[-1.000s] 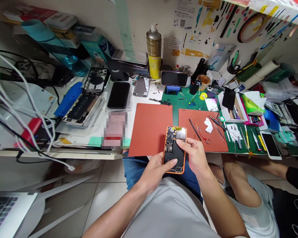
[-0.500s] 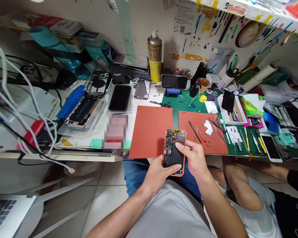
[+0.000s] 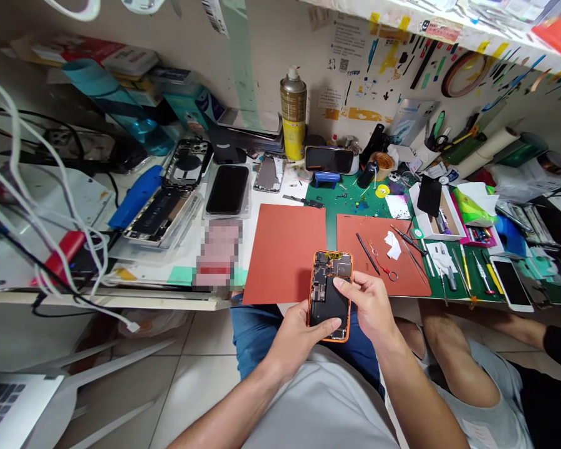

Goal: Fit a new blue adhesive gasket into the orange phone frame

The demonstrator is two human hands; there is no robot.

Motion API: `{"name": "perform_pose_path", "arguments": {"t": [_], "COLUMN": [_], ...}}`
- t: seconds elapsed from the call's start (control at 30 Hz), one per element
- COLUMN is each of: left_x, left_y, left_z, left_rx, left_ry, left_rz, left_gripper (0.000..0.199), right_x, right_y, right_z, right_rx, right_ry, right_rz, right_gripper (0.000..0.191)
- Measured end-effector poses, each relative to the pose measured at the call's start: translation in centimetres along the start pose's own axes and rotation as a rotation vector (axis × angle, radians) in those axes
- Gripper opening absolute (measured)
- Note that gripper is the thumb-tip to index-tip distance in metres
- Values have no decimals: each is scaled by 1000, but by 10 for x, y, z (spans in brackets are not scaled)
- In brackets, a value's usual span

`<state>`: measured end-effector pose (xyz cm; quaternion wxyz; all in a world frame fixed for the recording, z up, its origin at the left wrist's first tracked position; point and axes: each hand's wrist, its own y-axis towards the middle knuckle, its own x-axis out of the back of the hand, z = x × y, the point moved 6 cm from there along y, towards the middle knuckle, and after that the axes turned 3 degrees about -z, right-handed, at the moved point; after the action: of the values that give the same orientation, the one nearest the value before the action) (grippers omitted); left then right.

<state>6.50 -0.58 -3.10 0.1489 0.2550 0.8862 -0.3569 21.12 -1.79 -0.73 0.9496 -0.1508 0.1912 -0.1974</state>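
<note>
Open phone point(image 3: 328, 294) in my two hands, over my lap point(image 3: 257, 337), just off near edge of counter point(image 3: 168, 304). Left hand point(image 3: 297, 330) grips left side, thumb across black part point(image 3: 325, 313), fingers mostly hidden. Right hand point(image 3: 368, 302) grips right side, fingers bent, thumb on top. Best hold rim, I think; press softly, keep clear of tiny parts point(image 3: 318, 291). Red mat point(image 3: 285, 249) lies on far side.

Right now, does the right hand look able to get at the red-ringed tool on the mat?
Probably yes: the red-ringed tool lies just beyond the right hand, with nothing visibly in between, though that hand would first have to release the opened phone.
</note>
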Motion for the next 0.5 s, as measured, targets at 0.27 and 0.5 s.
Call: {"name": "perform_pose_path", "arguments": {"t": [0.27,0.5], "left_x": [-1,-4], "left_y": [-1,-4], "left_z": [1,1], "left_rx": [-9,-8], "left_ry": [-46,-60], "left_rz": [63,119], "left_gripper": [53,53], "right_x": [2,7], "right_y": [1,-1], "right_z": [1,0], "right_rx": [2,4], "right_ry": [-24,-24], "right_rz": [16,-15], "right_gripper": [36,33]}}
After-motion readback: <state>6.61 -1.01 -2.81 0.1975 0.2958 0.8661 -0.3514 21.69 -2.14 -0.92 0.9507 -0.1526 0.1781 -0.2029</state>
